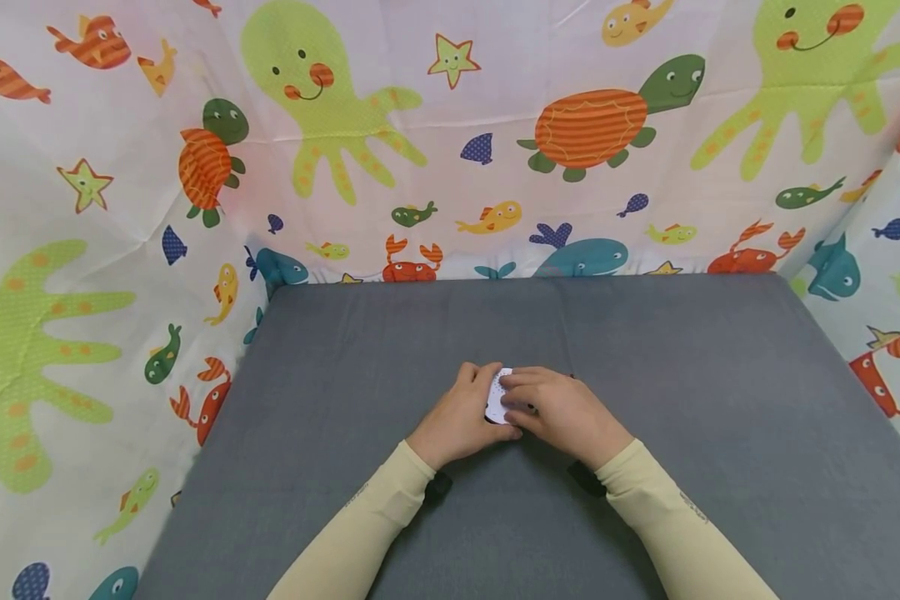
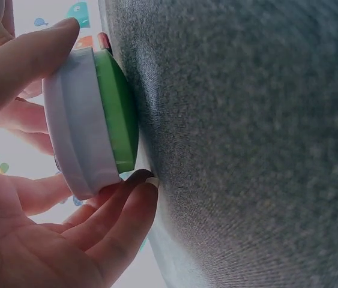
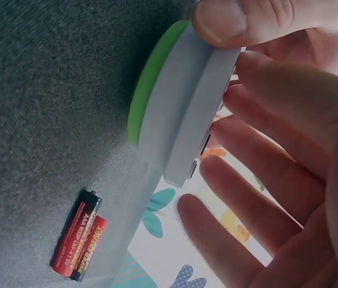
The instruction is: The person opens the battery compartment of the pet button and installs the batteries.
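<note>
My left hand point(image 1: 459, 419) grips a small white-and-green device point(image 1: 497, 403), thumb along its near edge and fingers round the far side. The left wrist view shows its thick white body point(image 2: 81, 126) with a green underside point(image 2: 116, 114) facing the table. My right hand point(image 1: 566, 410) lies over the upper face, its loosely extended fingertips touching or hovering just by it. Dark dots mark that white face. Two red-and-black AAA batteries point(image 3: 80, 237) lie side by side on the table near the device. Much of the upper face is hidden by the right fingers.
A grey cloth-covered table point(image 1: 345, 350) spreads beneath both hands. Behind and at the sides hangs a white curtain point(image 1: 390, 75) printed with sea animals. Dark wrist bands point(image 1: 438, 486) show below the cream sleeves point(image 1: 378, 504).
</note>
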`<state>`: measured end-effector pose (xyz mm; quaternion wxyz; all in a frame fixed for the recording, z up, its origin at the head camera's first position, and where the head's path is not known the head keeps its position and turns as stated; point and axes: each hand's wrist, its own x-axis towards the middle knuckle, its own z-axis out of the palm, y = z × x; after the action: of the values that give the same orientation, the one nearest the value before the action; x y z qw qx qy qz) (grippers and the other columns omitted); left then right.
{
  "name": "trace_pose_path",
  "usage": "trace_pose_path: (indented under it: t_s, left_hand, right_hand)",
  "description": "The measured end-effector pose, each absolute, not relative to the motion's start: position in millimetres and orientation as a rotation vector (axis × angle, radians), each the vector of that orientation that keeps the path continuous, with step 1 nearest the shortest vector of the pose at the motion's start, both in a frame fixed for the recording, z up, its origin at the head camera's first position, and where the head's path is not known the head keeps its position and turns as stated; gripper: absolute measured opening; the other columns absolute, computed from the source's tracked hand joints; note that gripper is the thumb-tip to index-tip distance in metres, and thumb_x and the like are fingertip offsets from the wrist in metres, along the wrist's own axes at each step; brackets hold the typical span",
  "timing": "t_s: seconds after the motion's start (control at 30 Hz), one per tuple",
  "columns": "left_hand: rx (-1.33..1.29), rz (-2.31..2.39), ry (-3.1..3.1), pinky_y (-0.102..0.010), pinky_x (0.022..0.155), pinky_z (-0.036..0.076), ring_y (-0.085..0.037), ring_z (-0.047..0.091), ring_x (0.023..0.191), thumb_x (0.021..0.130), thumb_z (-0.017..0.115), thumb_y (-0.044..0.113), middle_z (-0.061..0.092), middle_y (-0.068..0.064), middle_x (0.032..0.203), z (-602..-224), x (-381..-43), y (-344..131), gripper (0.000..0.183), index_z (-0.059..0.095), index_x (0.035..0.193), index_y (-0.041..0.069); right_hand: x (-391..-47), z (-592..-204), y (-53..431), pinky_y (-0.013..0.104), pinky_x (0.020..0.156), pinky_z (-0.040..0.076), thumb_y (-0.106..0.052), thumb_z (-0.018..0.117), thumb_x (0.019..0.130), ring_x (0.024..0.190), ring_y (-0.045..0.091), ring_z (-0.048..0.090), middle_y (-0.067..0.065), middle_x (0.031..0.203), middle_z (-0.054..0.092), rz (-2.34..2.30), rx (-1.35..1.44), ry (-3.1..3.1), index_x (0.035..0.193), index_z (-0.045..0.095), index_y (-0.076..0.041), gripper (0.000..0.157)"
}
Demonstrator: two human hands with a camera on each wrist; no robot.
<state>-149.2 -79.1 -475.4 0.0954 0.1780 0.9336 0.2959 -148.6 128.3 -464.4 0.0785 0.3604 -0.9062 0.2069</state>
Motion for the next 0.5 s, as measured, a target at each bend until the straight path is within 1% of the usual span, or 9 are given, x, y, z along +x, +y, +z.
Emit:
trace_pose_path:
  t_s: [0.23,0.4,0.5]
  left_hand:
    - [0.564,0.85,2.801,-0.036,0.091,0.058,-0.02,0.065,0.098,0.088,0.087,0.048,0.053,-0.011,0.134,-477.4,-150.4,-79.1,0.096,0.041,0.165,0.014]
    - [0.585,0.863,2.801,-0.034,0.088,0.057,-0.017,0.063,0.095,0.09,0.086,0.046,0.052,-0.011,0.134,-479.3,-150.2,-80.5,0.092,0.042,0.164,0.013]
    - [0.589,0.867,2.801,-0.034,0.089,0.058,-0.018,0.063,0.096,0.091,0.085,0.047,0.053,-0.011,0.134,-478.9,-150.1,-80.5,0.091,0.043,0.164,0.012]
  right_hand:
    - [-147.7,-465.9,126.5,0.046,0.094,0.063,-0.017,0.087,0.091,0.126,0.026,0.073,0.006,0.132,0.078,0.575,1.107,-2.677,0.112,0.084,-0.015,0.021]
    - [-145.7,-465.4,123.5,0.044,0.087,0.065,-0.016,0.087,0.088,0.117,0.024,0.075,0.003,0.127,0.08,0.526,1.111,-2.619,0.11,0.085,-0.016,0.022]
    - [-145.6,-466.5,122.2,0.043,0.084,0.065,-0.014,0.086,0.087,0.114,0.023,0.075,0.002,0.124,0.08,0.495,1.109,-2.58,0.109,0.085,-0.017,0.022]
